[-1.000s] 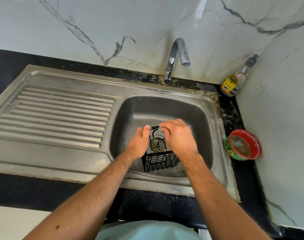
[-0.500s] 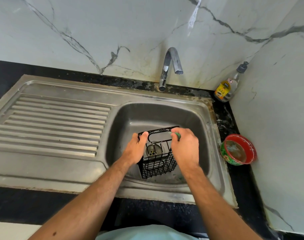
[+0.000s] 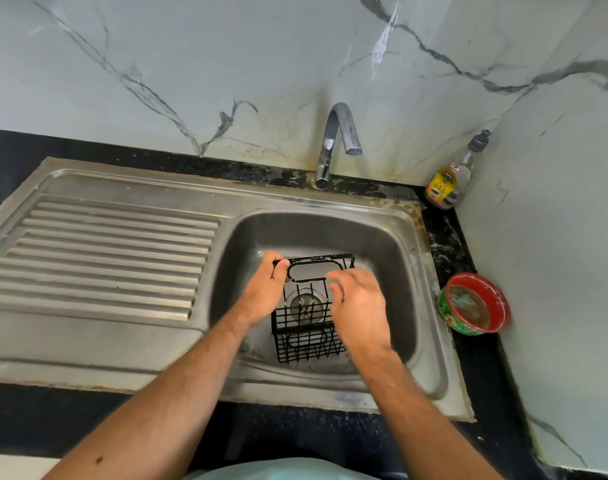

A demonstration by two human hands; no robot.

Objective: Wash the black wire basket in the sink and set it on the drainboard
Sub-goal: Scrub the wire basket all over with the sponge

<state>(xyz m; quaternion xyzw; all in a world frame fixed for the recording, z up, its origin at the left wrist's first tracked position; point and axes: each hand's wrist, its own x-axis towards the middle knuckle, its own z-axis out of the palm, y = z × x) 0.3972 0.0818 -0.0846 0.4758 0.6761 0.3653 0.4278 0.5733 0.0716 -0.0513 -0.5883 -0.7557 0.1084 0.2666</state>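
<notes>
Head view: the black wire basket (image 3: 307,317) stands in the sink (image 3: 404,254) over the drain. The left hand (image 3: 264,292) grips its top left corner, fingers curled. The right hand (image 3: 359,306) pinches something green against the basket's right side.

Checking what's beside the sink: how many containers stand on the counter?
2: a bottle in the back corner, and a red bowl right of the sink.

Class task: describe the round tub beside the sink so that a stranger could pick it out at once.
Start at the steel sink. On the black counter to its right stands a round tub. Unlike the tall bottle in the corner, it is squat, open-topped, red-rimmed and green-sided.
</notes>
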